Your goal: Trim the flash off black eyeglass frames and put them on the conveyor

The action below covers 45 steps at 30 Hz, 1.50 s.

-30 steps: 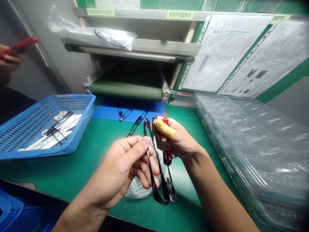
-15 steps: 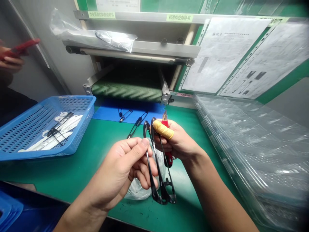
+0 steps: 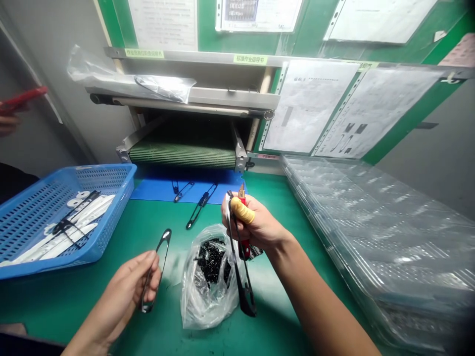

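Left hand (image 3: 115, 296) moved away, fingers (image 3: 143, 264) closed on black loop (image 3: 160, 251), clear bag (image 3: 196, 301) holding black bits (image 3: 211, 259)

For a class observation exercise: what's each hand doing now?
Left hand: closed, holding a black plastic loop.
Right hand: closed, holding a red-handled knife and another black loop.
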{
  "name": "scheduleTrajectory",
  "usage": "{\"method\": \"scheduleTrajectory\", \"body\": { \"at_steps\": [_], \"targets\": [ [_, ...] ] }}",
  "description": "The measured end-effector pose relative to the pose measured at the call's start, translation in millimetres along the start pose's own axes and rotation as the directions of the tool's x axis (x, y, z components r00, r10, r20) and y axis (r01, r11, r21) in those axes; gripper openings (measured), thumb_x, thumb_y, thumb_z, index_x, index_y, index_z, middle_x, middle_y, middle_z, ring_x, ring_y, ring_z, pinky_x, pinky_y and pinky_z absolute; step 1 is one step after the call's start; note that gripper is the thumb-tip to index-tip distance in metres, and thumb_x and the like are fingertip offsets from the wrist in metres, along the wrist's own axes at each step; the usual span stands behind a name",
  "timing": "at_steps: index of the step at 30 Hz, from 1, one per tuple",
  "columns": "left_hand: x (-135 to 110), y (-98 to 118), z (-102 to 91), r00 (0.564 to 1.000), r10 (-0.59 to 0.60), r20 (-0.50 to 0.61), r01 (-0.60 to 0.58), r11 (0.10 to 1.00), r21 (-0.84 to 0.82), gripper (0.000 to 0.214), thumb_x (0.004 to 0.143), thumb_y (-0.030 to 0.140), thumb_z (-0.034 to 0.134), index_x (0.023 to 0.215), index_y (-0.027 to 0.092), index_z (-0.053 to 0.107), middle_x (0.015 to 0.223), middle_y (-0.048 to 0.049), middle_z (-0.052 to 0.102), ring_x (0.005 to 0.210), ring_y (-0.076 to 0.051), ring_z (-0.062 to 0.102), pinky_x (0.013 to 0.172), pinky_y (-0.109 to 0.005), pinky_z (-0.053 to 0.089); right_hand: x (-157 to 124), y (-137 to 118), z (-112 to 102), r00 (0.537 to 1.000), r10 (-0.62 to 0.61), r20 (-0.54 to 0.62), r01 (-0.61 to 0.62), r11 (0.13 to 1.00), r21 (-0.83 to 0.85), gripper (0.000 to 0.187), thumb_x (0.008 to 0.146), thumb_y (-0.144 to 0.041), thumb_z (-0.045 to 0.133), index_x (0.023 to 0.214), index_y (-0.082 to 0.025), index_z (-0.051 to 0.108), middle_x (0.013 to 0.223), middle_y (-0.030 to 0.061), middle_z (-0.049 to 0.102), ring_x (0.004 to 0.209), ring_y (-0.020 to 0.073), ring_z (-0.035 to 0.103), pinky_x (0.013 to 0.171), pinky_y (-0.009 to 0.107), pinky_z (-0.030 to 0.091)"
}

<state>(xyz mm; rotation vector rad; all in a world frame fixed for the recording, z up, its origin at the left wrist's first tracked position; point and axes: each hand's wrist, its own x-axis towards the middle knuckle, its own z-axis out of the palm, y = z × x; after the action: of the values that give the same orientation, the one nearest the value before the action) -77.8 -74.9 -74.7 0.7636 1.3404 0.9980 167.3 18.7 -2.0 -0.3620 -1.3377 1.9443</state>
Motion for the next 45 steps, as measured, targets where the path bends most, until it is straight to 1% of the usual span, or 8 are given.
{"method": "scheduleTrajectory", "body": {
  "at_steps": [7, 19, 22, 27, 31, 36, 41, 45],
  "targets": [
    [20.5, -43.1, -33.9, 0.998, 0.063, 0.005, -0.056, 0.837, 0.544, 0.053, 0.082, 0.07, 0.04, 0.067, 0.02, 0.05, 0.056, -0.0017, 0.061, 0.05, -0.016, 0.053, 0.053, -0.026, 0.041, 3.4, 3.1, -1.4, 0.996, 0.03, -0.08, -0.029, 0.999, 0.013, 0.042, 0.079, -0.049, 0.073, 0.07, -0.016, 0.049, 0.05, -0.0091, 0.041, 0.037, 0.0008, 0.02, 0.034, 0.012, 0.018],
    [18.3, -30.7, -29.9, 0.94, 0.289, -0.181, 0.074, 0.346, 0.935, 0.036, 0.09, 0.051, 0.029, 0.067, 0.026, 0.041, 0.052, 0.0007, 0.049, 0.054, -0.023, 0.055, 0.048, -0.025, 0.028, 2.6, 0.5, -1.2, 0.988, 0.049, -0.148, -0.056, 0.997, -0.044, 0.047, 0.075, -0.053, 0.075, 0.069, -0.016, 0.047, 0.05, -0.0085, 0.04, 0.038, 0.0009, 0.02, 0.035, 0.014, 0.016],
    [6.0, -27.0, -16.2, 0.885, 0.393, -0.248, 0.012, 0.515, 0.857, 0.032, 0.086, 0.053, 0.041, 0.075, 0.025, 0.052, 0.053, 0.0022, 0.049, 0.051, -0.019, 0.052, 0.048, -0.024, 0.032, 3.5, 1.9, 1.7, 0.986, 0.03, -0.164, -0.04, 0.997, -0.06, 0.049, 0.074, -0.054, 0.076, 0.067, -0.017, 0.045, 0.05, -0.0081, 0.041, 0.038, 0.0013, 0.022, 0.036, 0.015, 0.016],
    [-28.4, -7.5, 55.0, 0.856, 0.511, -0.082, -0.478, 0.841, 0.252, 0.051, 0.072, 0.057, 0.065, 0.108, 0.02, 0.061, 0.081, -0.0043, 0.063, 0.061, -0.015, 0.057, 0.055, -0.023, 0.045, 8.6, 10.9, 8.2, 0.981, 0.017, -0.192, -0.033, 0.996, -0.082, 0.047, 0.077, -0.053, 0.074, 0.072, -0.018, 0.042, 0.055, -0.0072, 0.044, 0.039, 0.0017, 0.024, 0.036, 0.015, 0.014],
    [-41.6, 14.5, 90.0, 0.877, 0.456, -0.154, -0.462, 0.887, -0.008, 0.042, 0.07, 0.055, 0.071, 0.088, 0.017, 0.068, 0.063, -0.0016, 0.058, 0.045, -0.008, 0.042, 0.042, -0.02, 0.033, 10.5, 13.7, 10.7, 0.97, -0.024, -0.243, -0.006, 0.993, -0.119, 0.046, 0.076, -0.054, 0.074, 0.079, -0.019, 0.045, 0.058, -0.0072, 0.044, 0.04, 0.0021, 0.025, 0.037, 0.015, 0.015],
    [-42.1, 25.1, 83.3, 0.922, 0.379, -0.08, -0.386, 0.883, -0.269, 0.054, 0.07, 0.066, 0.065, 0.087, 0.015, 0.071, 0.061, -0.0033, 0.059, 0.038, -0.005, 0.04, 0.039, -0.019, 0.027, 11.5, 14.1, 13.7, 0.944, -0.077, -0.322, 0.018, 0.983, -0.182, 0.045, 0.077, -0.055, 0.073, 0.075, -0.017, 0.048, 0.06, -0.0055, 0.045, 0.041, 0.0023, 0.026, 0.038, 0.017, 0.017],
    [-37.6, 23.7, 84.1, 0.909, 0.415, -0.035, -0.411, 0.881, -0.235, 0.051, 0.072, 0.06, 0.068, 0.096, 0.015, 0.07, 0.06, -0.0018, 0.059, 0.036, -0.003, 0.041, 0.038, -0.017, 0.028, 13.9, 21.6, 13.9, 0.914, -0.08, -0.398, 0.005, 0.983, -0.186, 0.048, 0.074, -0.058, 0.073, 0.076, -0.018, 0.047, 0.061, -0.0057, 0.044, 0.041, 0.0022, 0.026, 0.039, 0.017, 0.018],
    [-32.3, 23.4, 81.4, 0.887, 0.433, -0.158, -0.455, 0.879, -0.142, 0.056, 0.073, 0.066, 0.062, 0.093, 0.014, 0.068, 0.059, -0.003, 0.06, 0.037, -0.007, 0.051, 0.036, -0.018, 0.031, 13.1, 25.3, 17.7, 0.905, -0.046, -0.424, -0.039, 0.981, -0.191, 0.047, 0.074, -0.056, 0.075, 0.073, -0.018, 0.047, 0.057, -0.0069, 0.037, 0.042, 0.0026, 0.022, 0.039, 0.016, 0.014]
  ]
}}
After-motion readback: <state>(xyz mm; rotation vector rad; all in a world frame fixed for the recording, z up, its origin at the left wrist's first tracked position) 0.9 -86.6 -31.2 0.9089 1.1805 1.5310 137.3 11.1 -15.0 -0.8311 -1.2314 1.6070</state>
